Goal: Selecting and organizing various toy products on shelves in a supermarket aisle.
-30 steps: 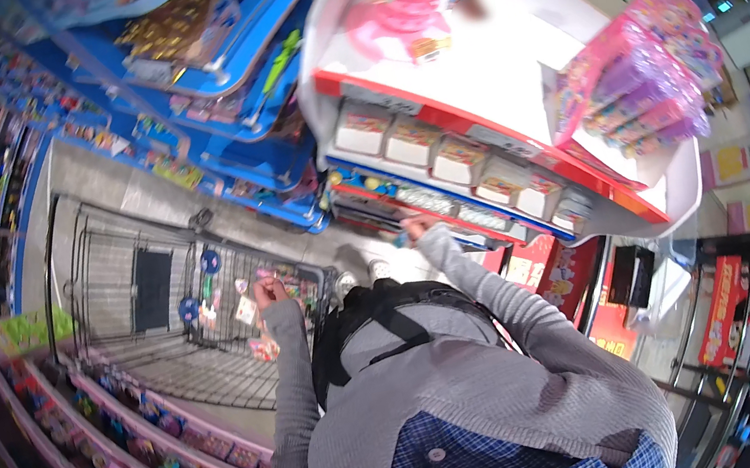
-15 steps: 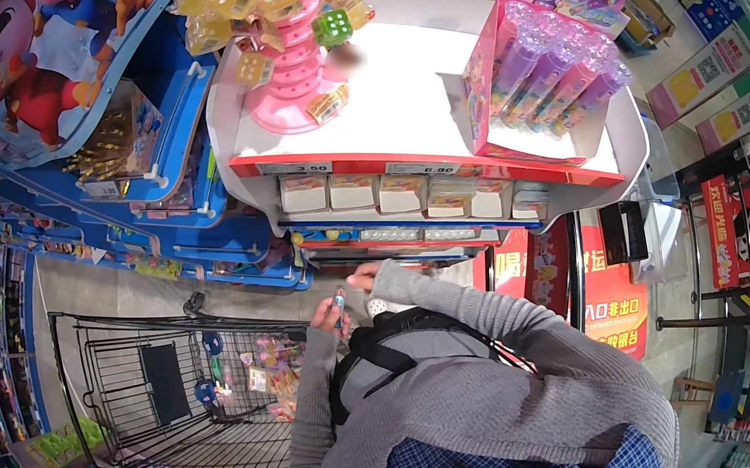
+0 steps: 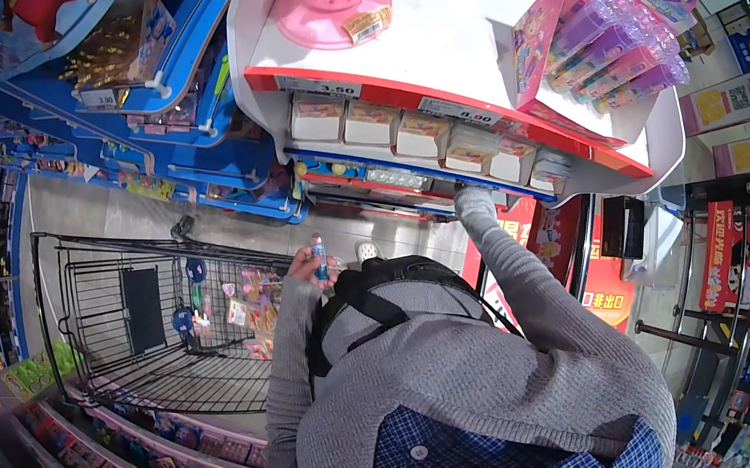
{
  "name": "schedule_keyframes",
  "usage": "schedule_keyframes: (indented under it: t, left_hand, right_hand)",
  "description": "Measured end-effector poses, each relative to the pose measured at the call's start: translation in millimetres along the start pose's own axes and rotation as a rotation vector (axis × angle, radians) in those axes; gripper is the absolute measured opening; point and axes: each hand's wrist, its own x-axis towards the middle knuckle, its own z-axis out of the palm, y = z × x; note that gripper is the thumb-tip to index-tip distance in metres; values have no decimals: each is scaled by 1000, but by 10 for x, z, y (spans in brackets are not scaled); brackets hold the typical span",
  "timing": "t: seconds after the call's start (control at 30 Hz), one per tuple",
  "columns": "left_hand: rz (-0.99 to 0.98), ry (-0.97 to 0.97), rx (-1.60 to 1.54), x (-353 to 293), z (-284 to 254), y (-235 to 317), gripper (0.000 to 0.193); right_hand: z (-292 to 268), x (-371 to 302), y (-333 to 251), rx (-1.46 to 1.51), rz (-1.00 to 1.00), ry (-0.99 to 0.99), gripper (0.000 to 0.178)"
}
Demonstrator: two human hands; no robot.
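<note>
My left hand (image 3: 303, 268) is closed around a small slim tube (image 3: 319, 255) with blue and pinkish parts, held upright beside the shopping cart (image 3: 110, 308). My right arm (image 3: 508, 256), in a grey knit sleeve, stretches forward to the lower shelf of the white display stand (image 3: 446, 9). The right hand goes in beneath the row of small white boxes (image 3: 421, 134), and its fingers are hidden there. Clear-topped packs (image 3: 472, 150) sit in the same row, just above that hand.
On the stand's top are a pink tiered holder (image 3: 336, 2) and a pink box of purple tubes (image 3: 600, 38). Colourful packets (image 3: 258, 303) lie in the cart at my left. Blue shelving (image 3: 213, 157) stands left of the stand, and a red sign (image 3: 600, 246) is right of my arm.
My right hand has left the left hand's side and reached forward and right to the lower shelf. The left hand keeps the tube, now a little higher. The view has shifted.
</note>
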Motion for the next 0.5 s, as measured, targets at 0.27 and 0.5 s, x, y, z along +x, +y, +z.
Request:
schedule_keyframes:
  t: [0.27, 0.5]
  left_hand:
    - [15, 129, 42, -64, 108, 44, 23]
    - [26, 72, -108, -154, 184, 32, 22]
  right_hand:
    - [32, 145, 35, 41, 50, -34, 43]
    - [26, 104, -127, 123, 40, 237, 42]
